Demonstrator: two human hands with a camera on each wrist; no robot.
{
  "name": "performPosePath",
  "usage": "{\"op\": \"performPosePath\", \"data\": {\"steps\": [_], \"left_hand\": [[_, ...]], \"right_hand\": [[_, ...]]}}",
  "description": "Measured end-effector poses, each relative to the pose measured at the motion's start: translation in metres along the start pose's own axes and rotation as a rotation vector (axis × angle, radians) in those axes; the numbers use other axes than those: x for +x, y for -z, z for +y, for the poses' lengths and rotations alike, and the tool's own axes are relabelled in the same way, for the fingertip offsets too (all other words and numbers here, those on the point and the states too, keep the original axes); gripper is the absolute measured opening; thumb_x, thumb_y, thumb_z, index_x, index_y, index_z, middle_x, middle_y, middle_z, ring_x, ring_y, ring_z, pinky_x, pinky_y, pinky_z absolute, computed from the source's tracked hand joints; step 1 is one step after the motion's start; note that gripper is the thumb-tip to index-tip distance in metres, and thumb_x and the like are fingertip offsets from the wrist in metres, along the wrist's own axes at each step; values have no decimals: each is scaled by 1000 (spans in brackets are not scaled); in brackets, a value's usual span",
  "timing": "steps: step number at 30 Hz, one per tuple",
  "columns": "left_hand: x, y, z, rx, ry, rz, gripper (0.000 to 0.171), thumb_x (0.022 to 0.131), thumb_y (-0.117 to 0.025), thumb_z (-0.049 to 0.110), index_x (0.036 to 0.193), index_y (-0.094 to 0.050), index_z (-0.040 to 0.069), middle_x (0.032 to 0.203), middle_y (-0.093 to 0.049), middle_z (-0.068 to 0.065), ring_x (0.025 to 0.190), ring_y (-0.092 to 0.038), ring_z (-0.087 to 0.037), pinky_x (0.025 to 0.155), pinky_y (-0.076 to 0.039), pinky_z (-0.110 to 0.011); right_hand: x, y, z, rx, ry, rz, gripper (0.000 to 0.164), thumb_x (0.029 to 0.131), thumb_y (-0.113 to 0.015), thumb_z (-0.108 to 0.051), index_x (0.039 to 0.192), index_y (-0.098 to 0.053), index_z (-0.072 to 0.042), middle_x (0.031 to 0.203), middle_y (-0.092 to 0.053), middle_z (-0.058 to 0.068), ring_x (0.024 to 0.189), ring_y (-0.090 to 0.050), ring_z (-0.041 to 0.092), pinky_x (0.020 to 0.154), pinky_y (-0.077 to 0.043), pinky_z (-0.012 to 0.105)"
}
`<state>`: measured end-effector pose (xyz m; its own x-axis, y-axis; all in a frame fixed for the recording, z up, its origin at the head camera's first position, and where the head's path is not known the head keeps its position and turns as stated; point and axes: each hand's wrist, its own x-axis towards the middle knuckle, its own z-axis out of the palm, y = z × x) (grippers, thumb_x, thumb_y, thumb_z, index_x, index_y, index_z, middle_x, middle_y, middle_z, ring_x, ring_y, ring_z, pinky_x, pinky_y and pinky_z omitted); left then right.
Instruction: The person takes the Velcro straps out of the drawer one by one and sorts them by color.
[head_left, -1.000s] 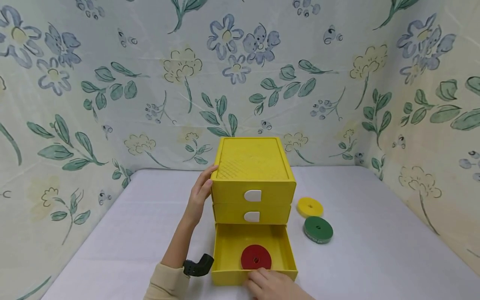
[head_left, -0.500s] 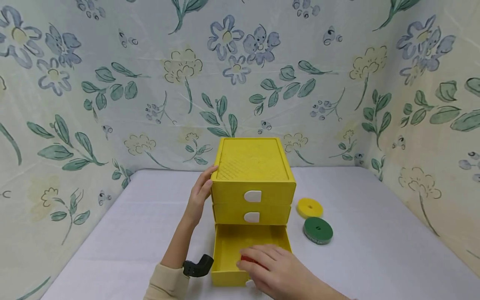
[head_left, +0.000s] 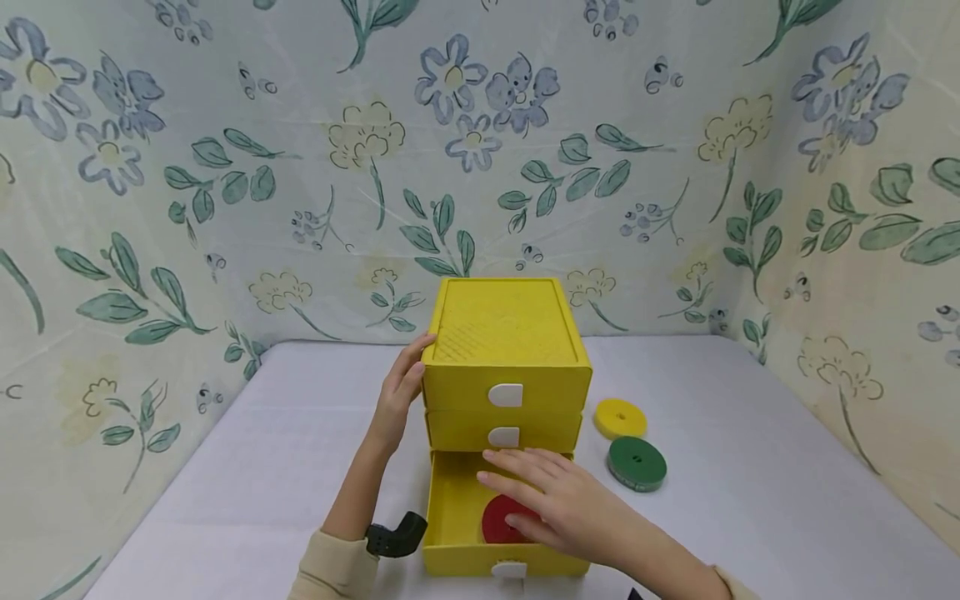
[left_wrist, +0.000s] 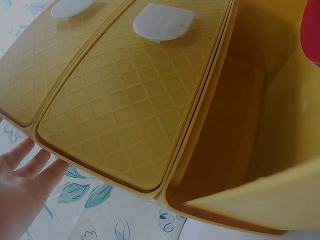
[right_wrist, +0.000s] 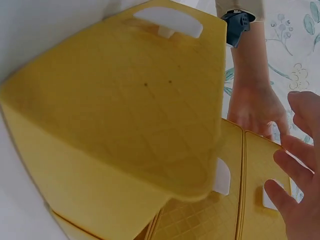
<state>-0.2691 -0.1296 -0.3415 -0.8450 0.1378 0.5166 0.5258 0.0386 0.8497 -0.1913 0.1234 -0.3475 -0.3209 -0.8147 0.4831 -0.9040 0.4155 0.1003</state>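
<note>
A yellow drawer cabinet (head_left: 510,321) with white handles stands on the table, its bottom drawer (head_left: 457,560) pulled out. Inside that drawer lies a flat red roll (head_left: 497,518), partly covered by my right hand (head_left: 570,504) in the head view. The right hand hovers above the drawer with fingers spread, holding nothing. My left hand (head_left: 396,400) rests its fingers against the cabinet's upper left side. In the left wrist view, the left fingertips (left_wrist: 57,170) touch the cabinet's edge, and a bit of the red roll (left_wrist: 311,32) shows at the upper right.
To the right of the cabinet, a yellow roll (head_left: 620,418) and a green roll (head_left: 637,463) lie close together on the white table (head_left: 720,467). Floral fabric (head_left: 480,192) hangs behind and at both sides. A black device (head_left: 397,535) sits on the left wrist.
The right hand has left the drawer's front, passed over the red roll and risen toward the cabinet with its fingers spreading. The left hand has stayed in place.
</note>
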Motion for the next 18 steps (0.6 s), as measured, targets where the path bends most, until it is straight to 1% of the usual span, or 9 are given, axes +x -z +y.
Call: {"op": "performPosePath", "data": {"steps": [7, 10, 14, 18], "left_hand": [[0, 0, -2, -10, 3, -1, 44, 95, -36, 32, 137, -37, 19, 149, -25, -2, 134, -30, -30, 104, -23, -62], [0, 0, -2, -4, 8, 2, 44, 95, -36, 32, 136, -37, 19, 149, -25, -1, 134, -30, -30, 103, -23, -62], [0, 0, -2, -3, 11, 2, 43, 95, -36, 31, 137, -37, 19, 149, -25, -2, 134, -29, -30, 103, -23, -62], [1, 0, -2, 0, 12, 2, 43, 95, -36, 31, 137, -36, 20, 149, -25, -2, 134, -30, -30, 103, -23, -62]], "right_hand": [[-1, -6, 10, 31, -19, -94, 51, 90, -48, -41, 138, -38, -25, 141, -42, -4, 123, -47, 13, 94, -46, 37], [-2, -8, 13, 60, -35, -140, 52, 90, -50, -40, 138, -37, -26, 141, -41, -4, 124, -46, 14, 95, -45, 38], [-4, -12, 16, 97, -62, -229, 56, 88, -54, -38, 139, -34, -28, 143, -40, -5, 125, -45, 14, 96, -44, 39], [-6, -15, 18, 107, -75, -293, 59, 87, -55, -38, 140, -33, -28, 143, -38, -5, 126, -44, 15, 98, -43, 40]]}}
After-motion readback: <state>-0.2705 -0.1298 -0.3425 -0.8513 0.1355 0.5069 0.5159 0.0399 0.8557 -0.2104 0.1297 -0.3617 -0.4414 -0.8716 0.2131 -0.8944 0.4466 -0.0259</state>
